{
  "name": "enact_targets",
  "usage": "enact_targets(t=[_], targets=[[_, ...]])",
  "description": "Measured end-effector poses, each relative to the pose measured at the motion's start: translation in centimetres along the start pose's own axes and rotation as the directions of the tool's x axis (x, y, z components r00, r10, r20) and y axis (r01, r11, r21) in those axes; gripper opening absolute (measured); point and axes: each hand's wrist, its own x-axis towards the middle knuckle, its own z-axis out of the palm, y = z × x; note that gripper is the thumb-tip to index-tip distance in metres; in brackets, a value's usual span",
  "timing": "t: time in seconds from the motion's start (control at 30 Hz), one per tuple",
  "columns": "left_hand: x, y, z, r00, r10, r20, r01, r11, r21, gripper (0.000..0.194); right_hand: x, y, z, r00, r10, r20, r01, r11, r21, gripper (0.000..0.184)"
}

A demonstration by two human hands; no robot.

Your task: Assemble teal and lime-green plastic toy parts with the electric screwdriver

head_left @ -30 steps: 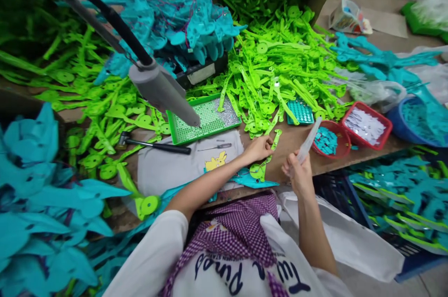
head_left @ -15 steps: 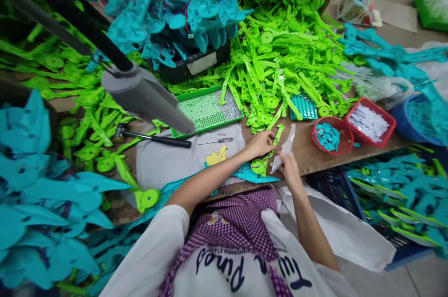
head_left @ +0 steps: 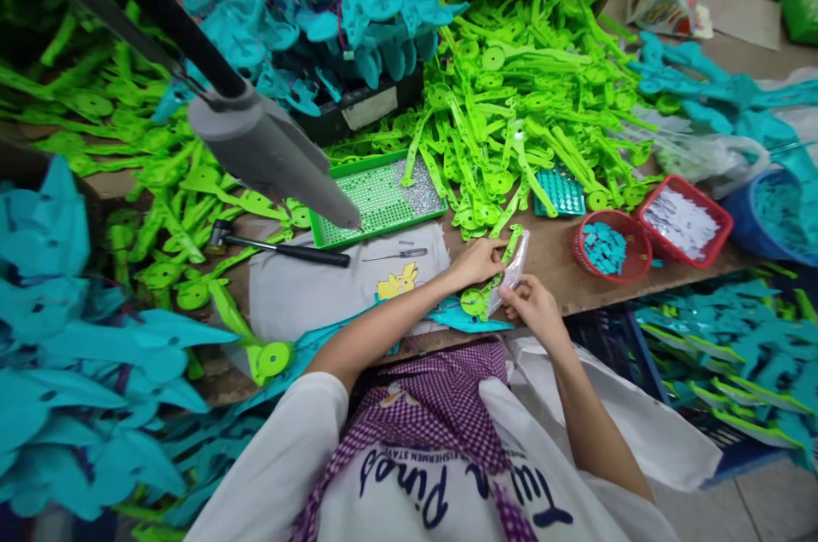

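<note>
My left hand (head_left: 479,262) is closed on a bright green plastic arm piece (head_left: 510,243) with a round disc at its lower end. My right hand (head_left: 532,303) pinches a clear, shiny plastic strip (head_left: 515,263), which lies along the right side of the green piece. Under both, a teal plastic part (head_left: 465,317) rests at the bench edge. Left of my hands is a grey cloth (head_left: 307,282) with a yellow cartoon figure; a thin screwdriver (head_left: 409,253) lies on it.
A hammer (head_left: 287,252) lies left. Behind it stands a green tray (head_left: 358,193) of small metal bits, under a grey lamp-like fixture (head_left: 268,150). Green parts (head_left: 511,90) pile up at the back. Red baskets (head_left: 630,269) stand right, teal parts (head_left: 77,346) left.
My right hand has brought the clear plastic strip left against the green piece, and its fingers have spread slightly. My left hand keeps its place. The view has shifted a little.
</note>
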Motion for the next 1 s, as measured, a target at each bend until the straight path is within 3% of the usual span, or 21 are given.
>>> enact_targets(t=[0.1, 0.2, 0.3, 0.4, 0.5, 0.63, 0.77, 1.0], targets=[[0.0, -0.3, 0.1, 1.0, 0.031, -0.002, -0.031, 0.999, 0.013, 0.053, 0.0, -0.2, -0.4, 0.994, -0.073, -0.08, 0.062, 0.988, -0.138, 0.073], [0.1, -0.5, 0.2, 0.999, 0.039, -0.001, -0.039, 0.999, 0.022, 0.05, 0.0, -0.3, -0.6, 0.981, -0.175, -0.084, 0.159, 0.973, -0.169, 0.085], [0.1, -0.5, 0.2, 1.0, 0.029, 0.007, -0.029, 0.999, 0.039, 0.046, 0.4, -0.2, -0.5, 0.972, -0.212, -0.104, 0.201, 0.974, -0.109, 0.085], [0.1, -0.3, 0.0, 1.0, 0.021, 0.019, -0.022, 0.998, 0.05, 0.047, 1.0, -0.1, -0.4, 0.972, -0.148, -0.182, 0.144, 0.989, -0.031, 0.086], [0.1, -0.1, -0.2, 1.0, 0.013, 0.025, -0.014, 0.998, 0.055, 0.047, 1.8, -0.3, -0.3, 0.963, -0.135, -0.234, 0.114, 0.989, -0.099, 0.082], [0.0, 0.1, -0.3, 1.0, 0.007, 0.029, -0.008, 0.999, 0.05, 0.047, 2.4, -0.5, 0.0, 0.941, -0.208, -0.268, 0.169, 0.972, -0.162, 0.076], [-0.1, 0.2, -0.3, 0.998, 0.041, 0.048, -0.046, 0.993, 0.104, 0.045, 2.5, -0.2, -0.3, 0.943, -0.224, -0.245, 0.187, 0.968, -0.165, 0.076], [0.2, 0.3, -0.8, 0.988, 0.088, 0.13, -0.119, 0.96, 0.255, 0.037, 2.8, -0.3, -1.4, 0.96, -0.219, -0.173, 0.158, 0.938, -0.309, 0.073]])
